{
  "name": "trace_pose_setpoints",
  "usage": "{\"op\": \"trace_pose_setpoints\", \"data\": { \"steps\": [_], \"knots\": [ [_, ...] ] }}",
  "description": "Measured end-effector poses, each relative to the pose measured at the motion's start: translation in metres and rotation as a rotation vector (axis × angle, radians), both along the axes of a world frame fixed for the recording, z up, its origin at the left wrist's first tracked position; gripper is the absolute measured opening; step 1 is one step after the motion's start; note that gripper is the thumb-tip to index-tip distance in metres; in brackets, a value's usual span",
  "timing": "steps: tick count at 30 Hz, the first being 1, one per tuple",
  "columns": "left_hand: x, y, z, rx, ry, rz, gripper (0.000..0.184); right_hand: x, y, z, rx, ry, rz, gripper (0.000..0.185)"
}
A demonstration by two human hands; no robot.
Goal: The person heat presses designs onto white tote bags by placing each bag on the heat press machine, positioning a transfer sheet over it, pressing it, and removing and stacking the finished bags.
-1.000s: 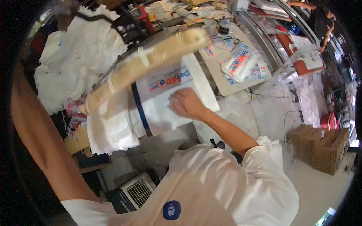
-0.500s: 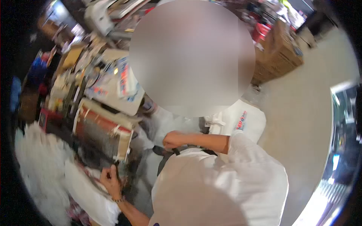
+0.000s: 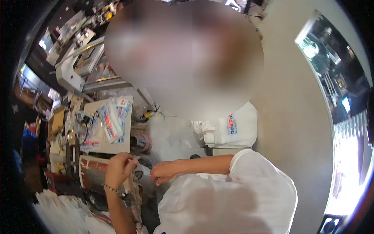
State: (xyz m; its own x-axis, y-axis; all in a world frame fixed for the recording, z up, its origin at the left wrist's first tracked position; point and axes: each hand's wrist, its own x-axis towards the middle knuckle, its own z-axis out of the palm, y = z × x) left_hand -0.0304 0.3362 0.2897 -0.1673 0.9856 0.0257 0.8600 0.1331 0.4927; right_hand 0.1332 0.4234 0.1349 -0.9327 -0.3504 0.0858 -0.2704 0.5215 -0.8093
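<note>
My left hand [image 3: 120, 168], with a beaded bracelet at the wrist, is raised over the right end of a wooden printing screen [image 3: 87, 171]. Its fingers are loosely bent and apart, with nothing visible in them. My right hand [image 3: 164, 171] is in front of my white shirt, fingers drooping and half curled but not closed; I see nothing held. Between the hands lies some pale, crumpled plastic [image 3: 143, 171]; whether either hand touches it I cannot tell. Beyond the screen, printed plastic bags [image 3: 111, 121] lie on a pale board [image 3: 125, 144].
A stack of white printed bags [image 3: 243, 132] lies ahead of my right arm. A can-like container [image 3: 139, 143] stands beside the board. White fluffy material [image 3: 58, 212] is at lower left. Metal frames [image 3: 72, 76] stand at the back left. A large blur hides the upper middle.
My view has turned toward the right. My left hand has risen from beside the near edge of the screen to above it, closer to my right hand. My right hand's fingers have loosened downward.
</note>
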Motion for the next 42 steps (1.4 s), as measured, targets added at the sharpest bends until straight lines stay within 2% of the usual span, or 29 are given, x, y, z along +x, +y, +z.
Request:
{"op": "trace_pose_setpoints", "data": {
  "steps": [2,3,5,6,9,10,12,13,15,17,19,21,22,23,24,26,27,29,31,35,38,40,42],
  "knots": [
    [0.004,0.009,-0.01,-0.101,-0.055,-0.139,0.02,-0.001,-0.008,0.004,-0.042,0.189,-0.217,0.021],
    [0.002,0.011,-0.021,-0.085,-0.055,-0.171,0.02,-0.001,-0.01,0.015,-0.022,0.189,-0.247,0.021],
    [0.0,0.011,-0.053,-0.165,-0.037,-0.3,0.022,-0.001,-0.023,0.037,-0.046,0.337,-0.244,0.022],
    [-0.001,0.01,-0.068,-0.155,-0.045,-0.322,0.022,0.0,-0.031,0.047,-0.034,0.328,-0.263,0.022],
    [-0.011,0.003,-0.111,-0.409,-0.02,-0.623,0.034,-0.005,-0.065,0.078,-0.073,0.314,-0.257,0.024],
    [-0.013,0.003,-0.119,-0.4,-0.014,-0.636,0.034,-0.007,-0.078,0.087,-0.087,0.402,-0.269,0.026],
    [0.012,0.007,-0.097,-0.654,-0.121,-0.544,0.04,-0.015,-0.1,0.099,-0.094,0.491,-0.285,0.027],
    [0.014,0.008,-0.096,-0.652,-0.118,-0.549,0.04,-0.022,-0.11,0.103,-0.114,0.573,-0.271,0.029],
    [0.014,0.011,-0.101,-0.48,-0.136,-0.574,0.047,-0.035,-0.127,0.109,-0.126,0.657,-0.254,0.032],
    [0.01,0.011,-0.106,-0.481,-0.126,-0.539,0.048,-0.047,-0.146,0.111,-0.141,0.815,-0.234,0.035],
    [0.003,0.01,-0.107,-0.478,-0.118,-0.504,0.05,-0.055,-0.167,0.104,-0.116,0.723,-0.193,0.034],
    [0.0,0.005,-0.102,-0.594,-0.096,-0.377,0.05,-0.06,-0.179,0.108,-0.097,0.615,-0.155,0.034],
    [-0.002,0.005,-0.104,-0.591,-0.109,-0.379,0.05,-0.067,-0.185,0.109,-0.08,0.797,-0.224,0.037],
    [-0.006,0.004,-0.105,-0.542,-0.006,-0.397,0.051,-0.073,-0.191,0.111,-0.066,0.98,-0.296,0.04],
    [-0.009,0.004,-0.106,-0.489,0.096,-0.412,0.052,-0.079,-0.194,0.105,-0.07,0.969,-0.296,0.04],
    [-0.015,0.004,-0.105,-0.46,0.059,-0.377,0.052,-0.087,-0.199,0.092,-0.029,0.82,-0.404,0.047],
    [-0.017,0.005,-0.102,-0.46,-0.023,-0.35,0.052,-0.089,-0.198,0.088,0.047,0.839,-0.413,0.051],
    [-0.021,0.005,-0.1,-0.459,-0.111,-0.334,0.052,-0.09,-0.199,0.085,0.051,0.831,-0.411,0.051],
    [-0.023,0.003,-0.103,-0.426,0.058,-0.354,0.052,-0.087,-0.201,0.085,0.05,0.814,-0.41,0.051],
    [-0.017,0.004,-0.105,-0.409,0.068,-0.359,0.052,-0.086,-0.204,0.084,0.084,0.817,-0.446,0.049],
    [-0.007,0.001,-0.104,-0.496,-0.023,-0.342,0.052,-0.081,-0.206,0.082,0.095,0.818,-0.494,0.047],
    [-0.007,0.006,-0.115,-0.515,-0.013,-0.415,0.052,-0.076,-0.208,0.084,0.095,0.827,-0.499,0.046],
    [-0.008,0.009,-0.123,-0.432,0.001,-0.429,0.051,-0.076,-0.205,0.088,0.116,0.83,-0.529,0.045]
  ]
}}
